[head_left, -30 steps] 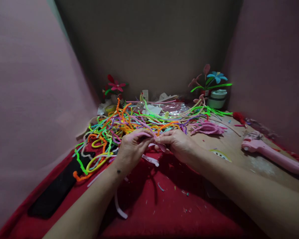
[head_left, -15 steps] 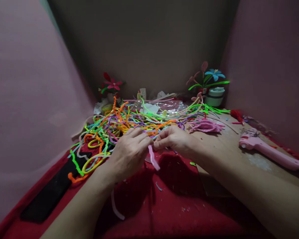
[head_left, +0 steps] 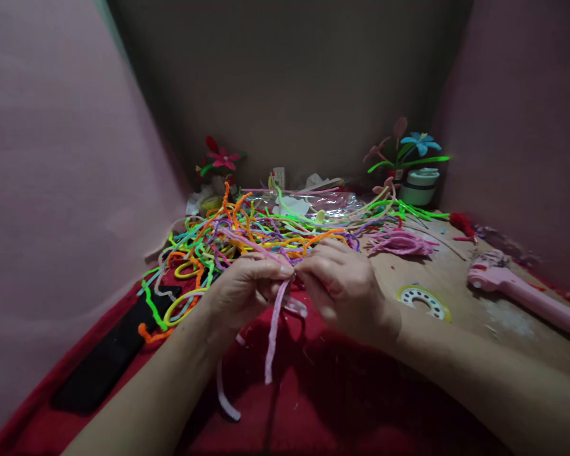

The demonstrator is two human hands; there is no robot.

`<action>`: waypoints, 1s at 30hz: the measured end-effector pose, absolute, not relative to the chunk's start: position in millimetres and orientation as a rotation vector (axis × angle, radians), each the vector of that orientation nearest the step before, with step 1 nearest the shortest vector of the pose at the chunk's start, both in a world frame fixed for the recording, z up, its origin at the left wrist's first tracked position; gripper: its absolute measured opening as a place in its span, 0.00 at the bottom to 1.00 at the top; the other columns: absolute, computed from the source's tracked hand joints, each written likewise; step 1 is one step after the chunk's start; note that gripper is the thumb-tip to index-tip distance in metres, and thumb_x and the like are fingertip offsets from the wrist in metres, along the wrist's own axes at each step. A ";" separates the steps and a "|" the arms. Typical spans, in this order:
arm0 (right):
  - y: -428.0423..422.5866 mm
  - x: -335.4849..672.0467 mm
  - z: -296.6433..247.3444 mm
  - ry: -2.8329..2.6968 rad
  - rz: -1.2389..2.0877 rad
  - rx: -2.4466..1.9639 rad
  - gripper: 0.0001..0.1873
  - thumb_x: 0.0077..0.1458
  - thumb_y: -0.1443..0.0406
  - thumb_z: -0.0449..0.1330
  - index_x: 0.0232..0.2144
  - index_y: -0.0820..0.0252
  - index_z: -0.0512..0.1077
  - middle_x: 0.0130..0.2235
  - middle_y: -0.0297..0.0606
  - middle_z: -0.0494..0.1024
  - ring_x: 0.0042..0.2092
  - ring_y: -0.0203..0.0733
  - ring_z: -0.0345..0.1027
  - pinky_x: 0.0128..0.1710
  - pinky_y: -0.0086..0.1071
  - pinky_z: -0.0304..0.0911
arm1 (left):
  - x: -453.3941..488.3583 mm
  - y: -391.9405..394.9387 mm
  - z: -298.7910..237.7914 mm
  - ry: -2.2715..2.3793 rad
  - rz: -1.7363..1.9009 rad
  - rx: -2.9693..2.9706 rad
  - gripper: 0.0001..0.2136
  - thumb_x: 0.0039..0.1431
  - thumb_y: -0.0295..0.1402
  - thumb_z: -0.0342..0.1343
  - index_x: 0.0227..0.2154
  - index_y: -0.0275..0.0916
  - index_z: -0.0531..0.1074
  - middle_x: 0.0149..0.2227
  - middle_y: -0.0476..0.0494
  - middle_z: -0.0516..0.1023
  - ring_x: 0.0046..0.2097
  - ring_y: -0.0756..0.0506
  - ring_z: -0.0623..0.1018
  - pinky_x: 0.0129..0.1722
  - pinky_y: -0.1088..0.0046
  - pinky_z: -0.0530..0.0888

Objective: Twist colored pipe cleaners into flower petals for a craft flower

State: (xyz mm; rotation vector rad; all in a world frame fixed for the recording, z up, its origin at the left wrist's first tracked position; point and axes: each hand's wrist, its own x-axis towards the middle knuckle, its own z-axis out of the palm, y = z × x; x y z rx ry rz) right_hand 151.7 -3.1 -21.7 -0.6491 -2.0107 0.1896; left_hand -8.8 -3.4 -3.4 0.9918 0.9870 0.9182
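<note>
My left hand [head_left: 247,288] and my right hand [head_left: 344,285] meet over the red cloth [head_left: 313,405], fingertips pinched together. Both grip a light pink pipe cleaner [head_left: 273,335]; its free end hangs straight down from the pinch toward the cloth. Just behind my hands lies a tangled pile of pipe cleaners [head_left: 247,237] in orange, green, yellow and purple. Another pale pink strip [head_left: 225,396] lies curled on the cloth under my left wrist.
A pink glue gun [head_left: 517,288] lies on the wooden board at the right, with a tape roll [head_left: 422,299] nearer my right hand. Pink coiled pipe cleaners [head_left: 399,244], a clear plastic bag [head_left: 313,204], and pipe-cleaner flowers [head_left: 411,149] [head_left: 221,158] sit at the back. A black flat object [head_left: 109,361] lies left.
The pink pipe cleaner's free end, short and angled right before, now hangs long and straight down. My right hand has turned knuckles up and closed in on the left.
</note>
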 end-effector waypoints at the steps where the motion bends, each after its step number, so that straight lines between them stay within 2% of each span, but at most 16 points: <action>1: -1.3 151.8 -20.6 -1.916 0.393 -0.691 0.09 0.50 0.71 0.53 0.21 0.60 0.71 0.24 0.37 0.71 0.28 0.37 0.60 0.30 0.33 0.55 | -9.3 -5.3 -1.2 1.037 0.988 1.091 0.09 0.38 0.31 0.61 0.15 0.35 0.66 0.15 0.53 0.62 0.18 0.56 0.60 0.18 0.79 0.60; 4: 4.4 151.9 -16.7 -1.618 1.067 -0.787 0.07 0.47 0.68 0.57 0.20 0.61 0.71 0.20 0.32 0.68 0.23 0.33 0.57 0.25 0.30 0.52 | -11.1 -11.3 4.6 1.200 1.235 1.470 0.07 0.45 0.34 0.61 0.22 0.35 0.72 0.20 0.50 0.71 0.23 0.53 0.68 0.23 0.77 0.65; 7: 8.7 151.5 -15.0 -1.429 1.464 -0.753 0.06 0.41 0.68 0.60 0.16 0.61 0.70 0.16 0.29 0.65 0.20 0.30 0.52 0.22 0.28 0.48 | -12.4 -14.7 5.9 1.240 1.439 1.975 0.05 0.48 0.31 0.60 0.29 0.38 0.75 0.30 0.47 0.75 0.33 0.48 0.73 0.35 0.73 0.69; 10: 11.2 150.7 -16.5 -1.360 1.609 -0.664 0.07 0.38 0.70 0.60 0.13 0.60 0.68 0.15 0.28 0.63 0.20 0.30 0.50 0.22 0.28 0.47 | -13.4 -14.6 3.5 1.124 1.383 2.352 0.03 0.52 0.29 0.57 0.29 0.39 0.75 0.34 0.45 0.74 0.38 0.47 0.72 0.41 0.72 0.68; 15: 12.7 150.9 -19.2 -1.399 1.613 -0.667 0.07 0.38 0.70 0.60 0.13 0.61 0.69 0.15 0.29 0.63 0.20 0.30 0.51 0.22 0.29 0.47 | -13.6 -12.3 -0.6 1.107 1.206 2.470 0.05 0.56 0.28 0.52 0.26 0.38 0.70 0.30 0.46 0.71 0.35 0.48 0.70 0.37 0.73 0.67; 19: 8.0 151.1 -19.5 -1.557 1.384 -0.766 0.07 0.42 0.69 0.58 0.16 0.61 0.69 0.18 0.31 0.66 0.22 0.31 0.55 0.24 0.29 0.51 | -8.6 -12.9 -1.6 1.250 1.103 2.175 0.06 0.54 0.30 0.52 0.23 0.37 0.67 0.24 0.50 0.65 0.28 0.51 0.64 0.28 0.75 0.63; 22: 0.3 150.4 -21.0 -1.826 0.793 -0.802 0.09 0.47 0.70 0.54 0.17 0.61 0.68 0.21 0.35 0.69 0.25 0.34 0.59 0.27 0.31 0.54 | -4.7 -12.2 -2.7 1.168 1.028 1.652 0.08 0.51 0.33 0.55 0.20 0.36 0.66 0.20 0.51 0.63 0.24 0.53 0.62 0.24 0.76 0.61; 24: -4.2 150.0 -22.6 -1.974 0.327 -0.751 0.10 0.48 0.72 0.53 0.19 0.62 0.69 0.22 0.38 0.71 0.27 0.37 0.60 0.30 0.33 0.55 | -4.1 -10.7 -4.2 1.024 0.968 1.321 0.09 0.47 0.31 0.56 0.17 0.34 0.66 0.18 0.51 0.63 0.22 0.53 0.62 0.23 0.76 0.60; 26: -6.4 150.1 -24.1 -2.066 0.014 -0.660 0.11 0.50 0.72 0.52 0.20 0.62 0.70 0.23 0.41 0.72 0.28 0.38 0.60 0.30 0.35 0.55 | -5.2 -9.5 -5.6 0.913 0.931 1.118 0.08 0.44 0.29 0.57 0.15 0.34 0.66 0.17 0.50 0.63 0.21 0.53 0.63 0.23 0.76 0.61; 28: -6.0 150.2 -25.4 -2.095 -0.127 -0.601 0.12 0.52 0.71 0.51 0.21 0.63 0.70 0.23 0.41 0.72 0.27 0.39 0.59 0.30 0.35 0.55 | -6.5 -9.6 -5.7 0.888 0.934 1.075 0.07 0.44 0.28 0.58 0.16 0.33 0.67 0.18 0.50 0.65 0.22 0.53 0.64 0.24 0.76 0.62; 30: -4.1 150.1 -26.2 -2.058 -0.120 -0.596 0.11 0.52 0.72 0.51 0.22 0.64 0.70 0.23 0.41 0.71 0.27 0.38 0.59 0.29 0.34 0.56 | -6.8 -11.4 -4.3 0.937 0.973 1.175 0.07 0.46 0.30 0.59 0.19 0.33 0.68 0.20 0.50 0.66 0.23 0.54 0.65 0.25 0.77 0.63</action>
